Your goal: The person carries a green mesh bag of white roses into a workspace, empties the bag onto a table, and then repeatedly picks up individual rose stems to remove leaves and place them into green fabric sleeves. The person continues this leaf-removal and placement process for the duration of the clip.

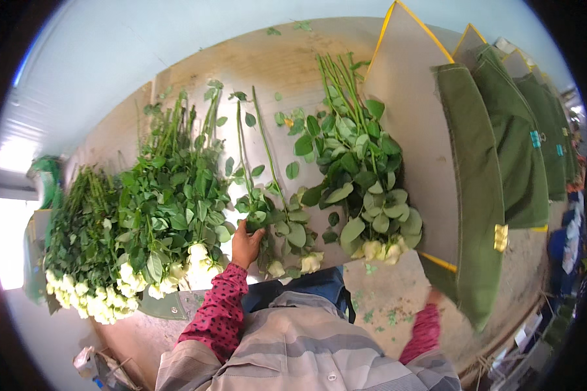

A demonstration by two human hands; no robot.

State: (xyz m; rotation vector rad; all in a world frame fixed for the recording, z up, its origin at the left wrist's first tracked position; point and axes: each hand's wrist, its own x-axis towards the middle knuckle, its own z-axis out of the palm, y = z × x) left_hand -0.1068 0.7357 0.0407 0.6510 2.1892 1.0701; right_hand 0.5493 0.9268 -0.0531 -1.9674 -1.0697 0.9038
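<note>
My left hand (246,246) is at the table's near edge, its fingers and thumb closed about the leafy upper stem of a white rose (275,268). The leaves partly hide the fingertips. A second single rose (311,262) lies just right of it, stem pointing away from me. Low on the right, my right hand (434,296) is blurred beside the lower edge of a green cloth flap (477,195). Whether it grips anything is unclear. Between the hands, a bunch of cream roses (379,250) rests with its blooms towards me.
Large piles of white roses (176,210) and more roses (90,293) cover the table's left side. Loose leaves (292,170) are scattered on the tabletop (269,63). Grey divider panels (411,97) with yellow edging stand at right; a gold clip (501,238) holds the nearest cloth. Leaf scraps (392,316) litter the floor.
</note>
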